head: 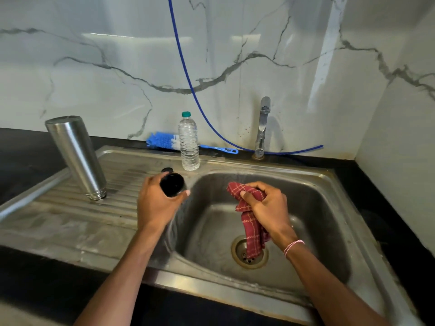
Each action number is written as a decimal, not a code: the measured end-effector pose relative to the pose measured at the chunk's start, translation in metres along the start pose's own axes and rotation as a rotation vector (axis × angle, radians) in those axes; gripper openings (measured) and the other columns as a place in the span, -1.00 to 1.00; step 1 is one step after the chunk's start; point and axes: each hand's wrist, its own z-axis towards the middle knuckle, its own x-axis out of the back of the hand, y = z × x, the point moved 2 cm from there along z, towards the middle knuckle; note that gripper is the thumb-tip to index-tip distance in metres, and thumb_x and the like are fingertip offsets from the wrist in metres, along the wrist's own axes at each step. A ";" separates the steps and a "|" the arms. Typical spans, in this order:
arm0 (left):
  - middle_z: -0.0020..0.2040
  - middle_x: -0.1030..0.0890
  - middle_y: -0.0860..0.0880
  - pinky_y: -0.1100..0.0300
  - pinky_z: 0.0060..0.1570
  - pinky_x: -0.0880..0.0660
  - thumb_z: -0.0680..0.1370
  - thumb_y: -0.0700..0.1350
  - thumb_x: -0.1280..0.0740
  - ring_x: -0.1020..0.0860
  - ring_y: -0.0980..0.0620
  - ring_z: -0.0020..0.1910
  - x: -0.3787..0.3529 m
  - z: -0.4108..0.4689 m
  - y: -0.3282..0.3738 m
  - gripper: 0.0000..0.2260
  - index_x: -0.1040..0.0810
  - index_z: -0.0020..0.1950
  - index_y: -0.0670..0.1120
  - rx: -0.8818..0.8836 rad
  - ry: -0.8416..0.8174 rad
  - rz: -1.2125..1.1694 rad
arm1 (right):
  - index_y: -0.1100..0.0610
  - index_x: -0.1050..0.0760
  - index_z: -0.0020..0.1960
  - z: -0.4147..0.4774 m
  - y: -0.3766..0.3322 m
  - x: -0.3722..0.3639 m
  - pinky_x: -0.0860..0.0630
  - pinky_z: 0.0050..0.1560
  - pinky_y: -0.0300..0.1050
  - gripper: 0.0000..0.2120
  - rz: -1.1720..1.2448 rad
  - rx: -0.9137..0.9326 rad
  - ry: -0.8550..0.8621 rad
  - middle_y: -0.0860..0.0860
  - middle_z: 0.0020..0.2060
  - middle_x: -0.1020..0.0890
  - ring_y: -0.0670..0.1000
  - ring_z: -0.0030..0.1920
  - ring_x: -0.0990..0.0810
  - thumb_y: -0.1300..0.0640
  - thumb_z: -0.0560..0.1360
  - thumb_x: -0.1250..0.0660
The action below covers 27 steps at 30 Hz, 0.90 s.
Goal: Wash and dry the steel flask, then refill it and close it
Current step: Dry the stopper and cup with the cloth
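Observation:
The steel flask (76,157) stands upside down, mouth down, on the ribbed drainboard (70,208) at the left. My left hand (156,203) grips its black cap (172,184) at the basin's left rim. Over the basin my right hand (264,205) holds a bunched red checked cloth (250,222), whose tail hangs down above the drain (249,252). A clear plastic water bottle (189,142) with a green cap stands upright on the sink's back ledge.
The tap (262,128) rises behind the steel basin (317,208), with no water running. A blue bottle brush (169,142) lies along the back ledge. A thin blue hose (188,78) hangs down the marble wall. Black counter surrounds the sink.

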 end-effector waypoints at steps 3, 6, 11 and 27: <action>0.23 -0.61 -0.14 -0.06 0.20 -0.54 0.32 0.11 -0.65 -0.59 -0.22 0.21 0.022 0.007 -0.017 -0.34 -0.53 0.35 0.02 0.088 0.098 0.102 | 0.00 -0.67 -0.02 0.000 0.001 -0.003 -0.66 -0.22 -0.23 -0.90 -0.032 0.007 -0.016 -0.09 -0.23 -0.74 -0.12 -0.28 -0.74 0.20 0.55 -0.49; 0.31 -0.59 -0.18 -0.14 0.23 -0.53 0.35 0.08 -0.65 -0.55 -0.28 0.27 0.028 0.015 -0.029 -0.26 -0.42 0.44 0.00 0.170 0.107 0.147 | 0.01 -0.69 0.00 0.002 0.004 -0.004 -0.65 -0.20 -0.21 -0.91 -0.058 0.012 -0.024 -0.10 -0.22 -0.75 -0.13 -0.27 -0.74 0.18 0.55 -0.49; 0.31 -0.59 -0.20 -0.14 0.24 -0.52 0.34 0.06 -0.66 -0.55 -0.29 0.27 0.027 0.023 -0.039 -0.23 -0.38 0.45 -0.01 0.220 0.077 0.138 | 0.03 -0.69 0.03 0.002 0.005 -0.004 -0.60 -0.28 -0.33 -0.90 -0.059 0.017 -0.029 -0.12 -0.20 -0.74 -0.15 -0.28 -0.73 0.19 0.55 -0.50; 0.43 -0.38 -0.18 -0.01 0.44 -0.27 0.43 0.10 -0.55 -0.36 -0.17 0.40 0.079 0.032 -0.047 -0.32 -0.36 0.44 -0.10 0.299 0.683 -0.055 | 0.01 -0.68 0.02 0.004 0.009 -0.002 -0.63 -0.29 -0.29 -0.87 -0.051 0.045 -0.028 -0.09 -0.20 -0.75 -0.13 -0.29 -0.74 0.21 0.54 -0.50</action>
